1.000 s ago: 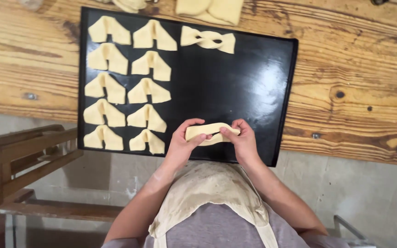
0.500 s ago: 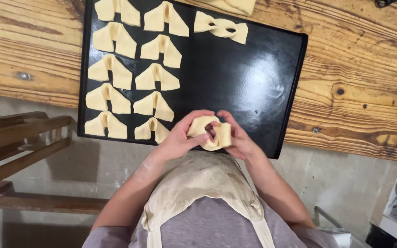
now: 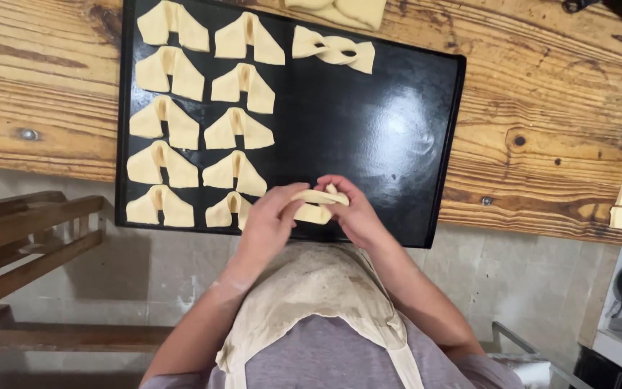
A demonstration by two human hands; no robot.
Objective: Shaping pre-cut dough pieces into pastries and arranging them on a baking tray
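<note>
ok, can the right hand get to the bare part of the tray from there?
Probably yes: the right hand holds the dough piece with the left hand, and the black tray is bare just beyond it.

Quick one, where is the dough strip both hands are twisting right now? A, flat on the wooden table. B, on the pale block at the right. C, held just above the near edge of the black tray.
C: the left hand and right hand hold the dough strip over the near edge of the black tray.
</note>
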